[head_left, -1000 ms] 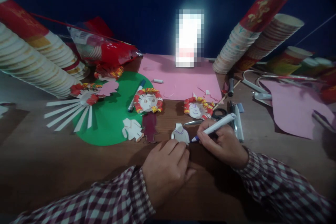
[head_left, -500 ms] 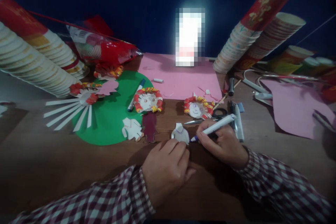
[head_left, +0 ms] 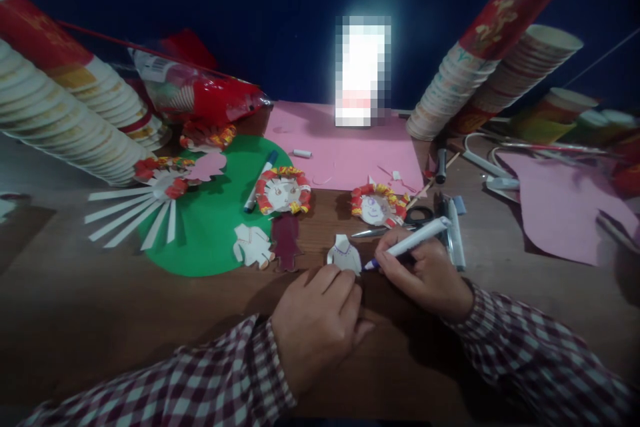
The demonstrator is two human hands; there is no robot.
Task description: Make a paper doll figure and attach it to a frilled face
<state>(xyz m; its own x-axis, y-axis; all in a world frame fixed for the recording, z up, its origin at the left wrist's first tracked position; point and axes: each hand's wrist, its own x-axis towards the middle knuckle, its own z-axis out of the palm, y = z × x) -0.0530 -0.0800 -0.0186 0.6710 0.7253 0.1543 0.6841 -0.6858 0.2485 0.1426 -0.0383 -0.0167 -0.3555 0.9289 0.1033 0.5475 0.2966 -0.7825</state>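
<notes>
My right hand is closed round a white marker with a purple tip. That tip touches or nearly touches the right edge of a white paper doll cutout, which has a purple neckline drawn on it. Over the cutout's lower part rests my left hand, fingers curled and pressed down; its fingertips are hidden. A second white paper doll cutout lies to the left beside a maroon paper doll cutout. Above them are two round paper faces with red and yellow rims, one on the left, one on the right.
Green paper and pink paper lie on the wooden table. Scissors and pens are close to my right hand. Paper cup stacks stand at left and right. A bright blurred screen stands behind.
</notes>
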